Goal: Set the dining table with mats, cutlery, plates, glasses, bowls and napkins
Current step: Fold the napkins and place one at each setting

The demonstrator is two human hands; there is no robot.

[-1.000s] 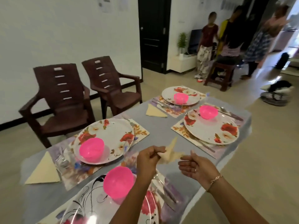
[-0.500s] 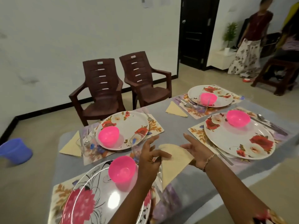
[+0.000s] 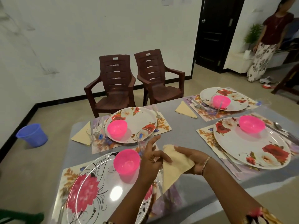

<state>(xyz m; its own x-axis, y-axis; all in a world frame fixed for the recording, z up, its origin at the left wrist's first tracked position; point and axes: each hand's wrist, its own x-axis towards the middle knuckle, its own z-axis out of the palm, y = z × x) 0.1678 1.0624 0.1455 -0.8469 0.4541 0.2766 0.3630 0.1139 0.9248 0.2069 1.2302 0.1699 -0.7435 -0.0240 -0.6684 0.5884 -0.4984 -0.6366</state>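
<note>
Left hand (image 3: 151, 159) and right hand (image 3: 192, 160) each grip the napkin (image 3: 174, 167) over open table (image 3: 186, 131).

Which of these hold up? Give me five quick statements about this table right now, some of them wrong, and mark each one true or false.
1. The right hand grips a cream napkin. True.
2. The nearest plate carries a green bowl. False: its bowl is pink.
3. Three chairs stand by the wall. False: two brown chairs stand there.
4. A blue bucket sits on the floor. True.
5. A folded napkin lies beside the far-left mat. True.
</note>
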